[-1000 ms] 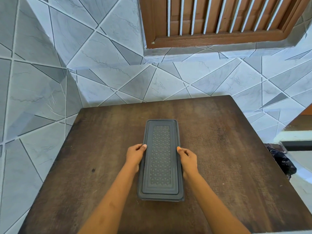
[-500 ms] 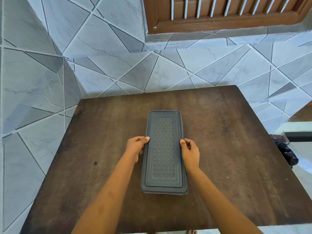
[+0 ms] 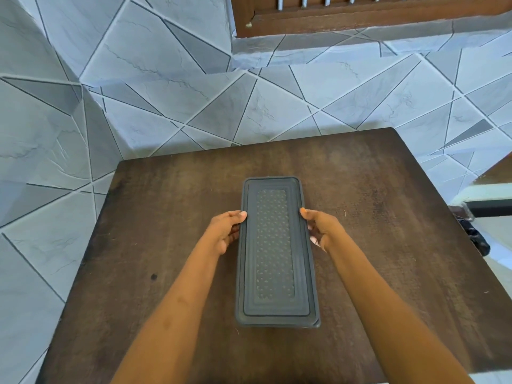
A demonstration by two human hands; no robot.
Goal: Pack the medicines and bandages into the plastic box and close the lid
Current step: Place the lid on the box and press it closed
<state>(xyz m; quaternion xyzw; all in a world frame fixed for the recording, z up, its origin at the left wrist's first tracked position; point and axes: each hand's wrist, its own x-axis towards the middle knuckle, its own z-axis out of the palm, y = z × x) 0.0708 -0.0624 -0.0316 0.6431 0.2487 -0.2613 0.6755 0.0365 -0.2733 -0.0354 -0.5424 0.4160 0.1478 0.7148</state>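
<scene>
Lying lengthwise away from the person, the long dark grey rectangular plastic box (image 3: 275,252), lid on, rests mid dark wooden worktop (image 3: 144,245). The left hand (image 3: 225,231) and right hand (image 3: 318,227) grasp its opposite long edges, equally near; pressing the rim down likely remains.

The left hand (image 3: 225,231) and right hand (image 3: 318,230) curled from resting on the lid's (image 3: 274,250) top down around the plastic box's (image 3: 277,324) long edges, while the window frame (image 3: 360,18) slid toward the frame's top
</scene>
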